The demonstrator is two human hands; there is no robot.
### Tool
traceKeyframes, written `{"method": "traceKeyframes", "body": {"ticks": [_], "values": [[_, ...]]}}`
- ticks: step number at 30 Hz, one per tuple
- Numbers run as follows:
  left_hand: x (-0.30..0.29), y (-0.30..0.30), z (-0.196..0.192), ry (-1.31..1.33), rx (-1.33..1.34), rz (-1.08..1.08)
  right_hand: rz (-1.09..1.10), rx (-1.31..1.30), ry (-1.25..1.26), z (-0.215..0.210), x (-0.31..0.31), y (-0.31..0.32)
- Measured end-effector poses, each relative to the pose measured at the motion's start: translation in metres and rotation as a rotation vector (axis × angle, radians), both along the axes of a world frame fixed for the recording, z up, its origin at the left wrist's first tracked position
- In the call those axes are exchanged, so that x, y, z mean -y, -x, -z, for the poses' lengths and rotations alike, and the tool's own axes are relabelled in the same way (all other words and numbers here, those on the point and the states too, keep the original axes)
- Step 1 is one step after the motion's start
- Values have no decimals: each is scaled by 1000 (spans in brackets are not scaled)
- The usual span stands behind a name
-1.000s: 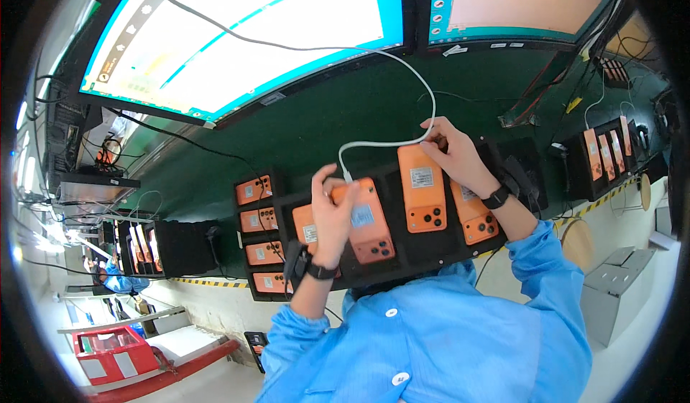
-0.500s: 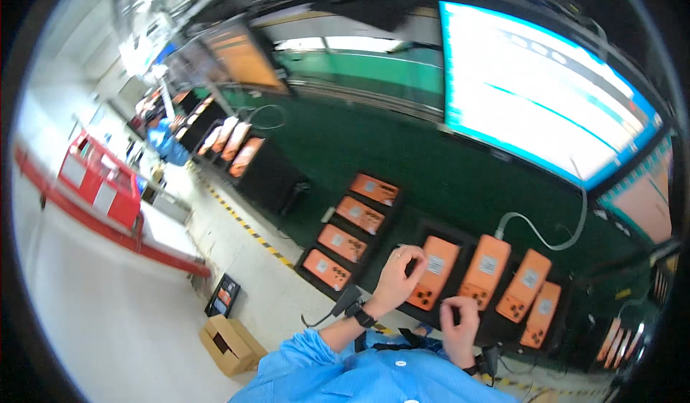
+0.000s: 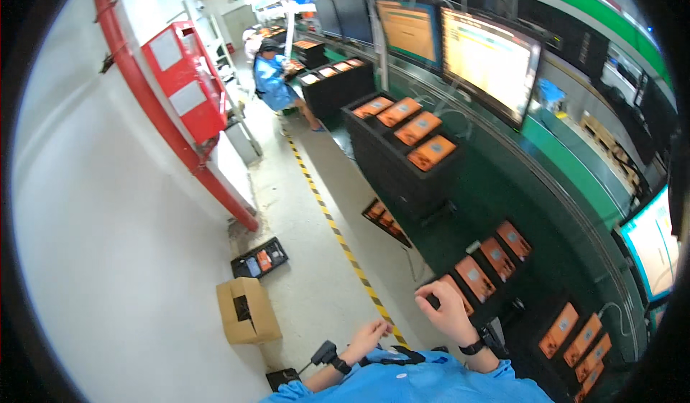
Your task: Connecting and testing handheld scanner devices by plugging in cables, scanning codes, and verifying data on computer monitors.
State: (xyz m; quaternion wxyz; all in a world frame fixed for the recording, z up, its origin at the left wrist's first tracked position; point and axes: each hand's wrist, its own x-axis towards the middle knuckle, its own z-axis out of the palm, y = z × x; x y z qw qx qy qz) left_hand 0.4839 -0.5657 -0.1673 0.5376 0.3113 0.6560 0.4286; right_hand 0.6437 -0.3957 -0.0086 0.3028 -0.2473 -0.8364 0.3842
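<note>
My left hand [image 3: 369,337] is near my body over the aisle, its fingers loosely bent, with nothing visible in it. To its right, my right hand [image 3: 448,315] is raised with a gap between thumb and curled fingers, and it looks unloaded. From this view it partly covers the closest orange phone [image 3: 458,293] in a black tray; I cannot tell whether it touches. Beside that phone lie more orange phones [image 3: 476,278], backs up with pale labels. A second group of orange phones [image 3: 559,330] lies on black at the lower right.
A tall black stack [image 3: 392,162] with orange phones on top stands farther along the green bench [image 3: 480,187]. Monitors [image 3: 489,61] line its back. On the floor are a cardboard box [image 3: 269,317], a black tray [image 3: 277,248] and yellow-black tape [image 3: 334,234]. A person in blue [image 3: 273,83] sits farther off.
My view has swung left toward the aisle, so the phones and the large monitor now appear farther right. Both hands have left the phones they were beside, and my left hand is now over the aisle.
</note>
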Motion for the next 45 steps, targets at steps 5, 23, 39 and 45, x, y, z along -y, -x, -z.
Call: {"method": "traceKeyframes", "body": {"ticks": [5,23,39,45], "values": [[35,73,15,192,-77,-69,-198,144,20,10,-11,84],[-147,289,-6,-94,-68,-365,73,-179,-68,-3,-242,323],[-516,425,-165,-708,-386,19,682,67,-143,1,-301,302],[-612,410,-207,-871,-763,536,918,134,-64,4,-307,297]]}}
